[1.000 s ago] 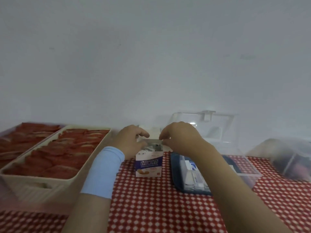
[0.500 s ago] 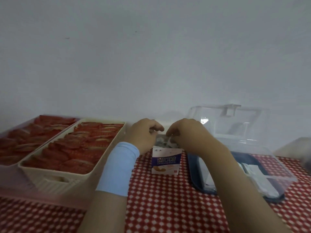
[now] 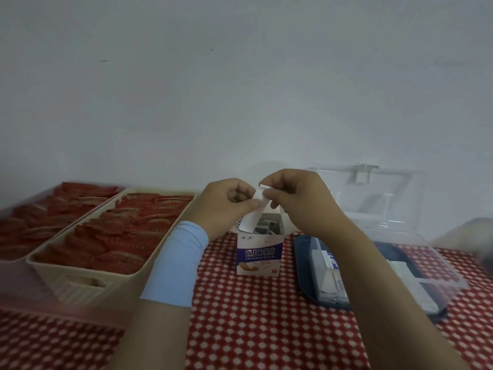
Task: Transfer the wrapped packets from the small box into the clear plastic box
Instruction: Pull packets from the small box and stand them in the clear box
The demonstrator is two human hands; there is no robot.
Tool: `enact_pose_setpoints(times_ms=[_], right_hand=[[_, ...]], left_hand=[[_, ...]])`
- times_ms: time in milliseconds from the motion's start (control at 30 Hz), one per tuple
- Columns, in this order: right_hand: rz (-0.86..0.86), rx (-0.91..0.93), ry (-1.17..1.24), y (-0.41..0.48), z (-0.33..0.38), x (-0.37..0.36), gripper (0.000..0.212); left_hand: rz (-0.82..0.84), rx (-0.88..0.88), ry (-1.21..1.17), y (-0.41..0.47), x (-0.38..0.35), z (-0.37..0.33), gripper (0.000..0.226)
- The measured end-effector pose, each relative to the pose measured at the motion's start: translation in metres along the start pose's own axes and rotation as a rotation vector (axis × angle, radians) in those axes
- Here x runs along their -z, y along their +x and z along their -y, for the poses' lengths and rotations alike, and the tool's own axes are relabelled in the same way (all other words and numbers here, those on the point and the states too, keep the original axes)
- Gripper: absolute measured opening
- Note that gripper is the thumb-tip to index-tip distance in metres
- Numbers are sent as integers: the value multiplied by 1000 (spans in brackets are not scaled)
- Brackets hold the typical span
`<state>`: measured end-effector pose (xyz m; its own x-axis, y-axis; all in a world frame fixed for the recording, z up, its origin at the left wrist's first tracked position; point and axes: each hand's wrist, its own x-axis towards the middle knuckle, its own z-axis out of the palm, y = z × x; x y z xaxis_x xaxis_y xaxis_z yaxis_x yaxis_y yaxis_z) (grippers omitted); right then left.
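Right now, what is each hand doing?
Left hand: pinches the white packet above the small box.
Right hand: pinches the same packet's top end.

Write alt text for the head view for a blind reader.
The left hand and right hand pinch a wrapped packet above the open small box on a red checked cloth. A clear plastic box sits right of it, a cream tray of red packets left.

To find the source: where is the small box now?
In the head view the small box stands open at the centre of the checked cloth, between the cream basket on the left and the clear plastic box on the right.
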<state>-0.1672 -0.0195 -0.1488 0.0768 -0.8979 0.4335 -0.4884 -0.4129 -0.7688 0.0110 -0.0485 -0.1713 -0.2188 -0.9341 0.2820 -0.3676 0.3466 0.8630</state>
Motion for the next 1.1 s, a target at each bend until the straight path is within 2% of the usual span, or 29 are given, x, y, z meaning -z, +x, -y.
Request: enact_pose_setpoints(times_ms=[67,167,233,367,433,533,600,700,933,1033,1100], right_hand=[[-17,0,81,-1,3,1,21],[5,18,182,-3,6,-1,18],[13,32,239,-6,11,-4,21],[1,8,217,-5,9,-6,39],[-21,-21,-16,-2,0,-5,33],[111,-63,-476,-3,-10,-7,21],[214,-94,-664,-3,-13,-14,17],[260,-89,-825,0,-13,-22,17],[308,-137,-816,5,-7,-24,12],[228,-104,-667,4,-9,-17,6],[150,-105,-525,4,-9,-8,10]], left_hand=[[104,54,-158,-3,6,0,7],[299,148,-563,-8,9,-4,25],[368,150,-673,-13,10,-7,30],[281,133,-652,-15,13,-3,31],[183,144,-621,-14,17,-1,27],[7,142,-599,-12,20,2,12],[-61,143,-592,-11,19,4,14],[-78,141,-528,-9,14,4,13],[-96,113,-366,-9,7,5,15],[-134,99,-343,-9,7,3,18],[-179,82,-323,-10,6,0,22]])
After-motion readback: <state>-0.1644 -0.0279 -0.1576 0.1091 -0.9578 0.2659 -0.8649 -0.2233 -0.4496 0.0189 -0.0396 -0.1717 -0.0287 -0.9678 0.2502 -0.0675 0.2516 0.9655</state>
